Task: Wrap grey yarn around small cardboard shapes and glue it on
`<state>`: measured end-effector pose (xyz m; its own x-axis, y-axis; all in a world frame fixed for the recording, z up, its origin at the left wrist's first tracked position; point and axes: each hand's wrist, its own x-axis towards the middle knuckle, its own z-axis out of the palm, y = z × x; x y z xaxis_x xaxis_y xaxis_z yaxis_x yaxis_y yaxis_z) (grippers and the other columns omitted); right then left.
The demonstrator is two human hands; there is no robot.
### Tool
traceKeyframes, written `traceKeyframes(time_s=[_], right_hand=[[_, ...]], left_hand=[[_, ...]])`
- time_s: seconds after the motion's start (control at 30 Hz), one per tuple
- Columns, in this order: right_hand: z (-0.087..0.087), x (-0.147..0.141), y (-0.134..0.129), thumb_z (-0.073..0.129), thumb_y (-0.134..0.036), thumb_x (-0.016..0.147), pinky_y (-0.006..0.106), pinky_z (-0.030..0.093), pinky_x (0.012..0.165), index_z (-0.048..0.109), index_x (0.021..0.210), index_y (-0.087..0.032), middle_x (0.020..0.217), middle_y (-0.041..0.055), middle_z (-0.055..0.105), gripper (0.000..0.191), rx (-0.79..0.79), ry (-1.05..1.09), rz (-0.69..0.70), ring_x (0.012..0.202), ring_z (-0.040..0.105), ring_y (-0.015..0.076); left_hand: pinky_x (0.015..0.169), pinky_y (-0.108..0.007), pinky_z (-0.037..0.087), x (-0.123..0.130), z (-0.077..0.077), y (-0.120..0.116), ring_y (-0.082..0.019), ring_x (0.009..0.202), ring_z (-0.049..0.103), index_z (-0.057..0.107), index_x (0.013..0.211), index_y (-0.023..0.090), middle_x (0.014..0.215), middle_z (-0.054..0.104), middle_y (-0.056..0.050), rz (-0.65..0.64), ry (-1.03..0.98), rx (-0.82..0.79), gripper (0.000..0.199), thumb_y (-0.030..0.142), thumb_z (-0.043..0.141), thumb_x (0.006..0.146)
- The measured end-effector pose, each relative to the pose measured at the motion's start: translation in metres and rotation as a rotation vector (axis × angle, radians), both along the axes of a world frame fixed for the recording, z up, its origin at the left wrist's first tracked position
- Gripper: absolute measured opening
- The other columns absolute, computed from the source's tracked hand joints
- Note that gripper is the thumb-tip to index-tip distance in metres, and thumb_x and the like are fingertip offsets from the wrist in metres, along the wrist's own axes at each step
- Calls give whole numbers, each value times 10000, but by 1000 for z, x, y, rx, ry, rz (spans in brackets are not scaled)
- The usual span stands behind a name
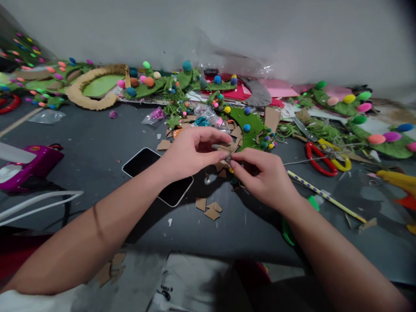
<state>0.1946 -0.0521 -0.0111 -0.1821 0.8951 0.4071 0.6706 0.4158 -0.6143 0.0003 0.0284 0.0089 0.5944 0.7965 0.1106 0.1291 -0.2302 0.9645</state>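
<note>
My left hand (185,152) pinches a small cardboard piece (222,148) between thumb and fingers, above the middle of the table. Grey yarn (229,158) is wound round part of that piece. At its right end, my right hand (264,177) is closed, thumb and fingertips pressed on the yarn. A thin grey strand (294,163) stretches from beside the right hand toward the scissors. Under my left wrist lies a phone (142,159), its screen dark and partly covered by the arm. Loose cardboard scraps (212,214) are in front of the hands, and more lie behind them.
Red-handled scissors (320,161), a dotted yellow pencil (325,196) and a yellow tool (398,180) are at right. A purple device (37,167) stands left. Green felt shapes with coloured balls (248,123) and a tan C-shaped ring (74,93) line the back wall.
</note>
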Motion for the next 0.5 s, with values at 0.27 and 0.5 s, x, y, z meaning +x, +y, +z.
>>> traceKeyframes(time_s=[0.27, 0.5], right_hand=[[1, 16, 3, 538, -230, 1006, 337, 511, 781, 676, 1074, -187, 995, 89, 716, 160, 93, -310, 114, 902, 666, 210], [9, 24, 6, 580, -212, 991, 340, 501, 769, 666, 1027, -204, 965, 76, 710, 93, 152, -289, 140, 887, 644, 205]], left_hand=[[741, -256, 559, 4, -1, -4, -141, 815, 686, 763, 1070, 140, 1022, 778, -65, -53, 176, 195, 267, 189, 735, 809], [820, -271, 579, 4, -7, -4, -166, 943, 729, 718, 1126, 106, 1113, 774, -103, -205, 87, -31, 335, 175, 758, 800]])
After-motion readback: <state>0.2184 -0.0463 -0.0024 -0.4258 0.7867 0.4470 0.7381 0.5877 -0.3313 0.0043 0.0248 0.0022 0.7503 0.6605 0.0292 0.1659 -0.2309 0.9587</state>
